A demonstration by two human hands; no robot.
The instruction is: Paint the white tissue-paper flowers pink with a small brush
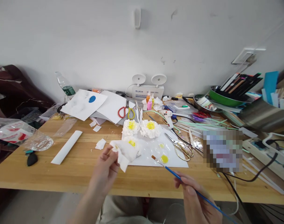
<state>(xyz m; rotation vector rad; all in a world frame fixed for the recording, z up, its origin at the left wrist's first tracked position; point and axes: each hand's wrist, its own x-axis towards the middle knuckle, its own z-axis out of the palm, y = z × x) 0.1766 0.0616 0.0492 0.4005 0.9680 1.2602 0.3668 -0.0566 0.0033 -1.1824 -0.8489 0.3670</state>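
Note:
My left hand (109, 163) pinches a crumpled white tissue (123, 151) above the table's front part. Between the fingers of my right hand (190, 189) is a blue-handled paintbrush (173, 173), its brown bristles pointing left over a sheet of white paper (146, 158). Near the brush tip lies a blob of yellow paint (164, 159). Behind the tissue, partly covered by it, is a fluffy white flower (138, 147) with a yellow centre. Two similar flowers, one on the left (130, 127) and one on the right (150, 128), sit farther back.
Gold-handled scissors (181, 147) lie at the paper's right edge. Behind are a glue gun (168, 118) and red-and-yellow-handled scissors (126, 112). A folded white paper strip (66, 147) rests on the left. Cables and a power strip (260, 149) occupy the right side.

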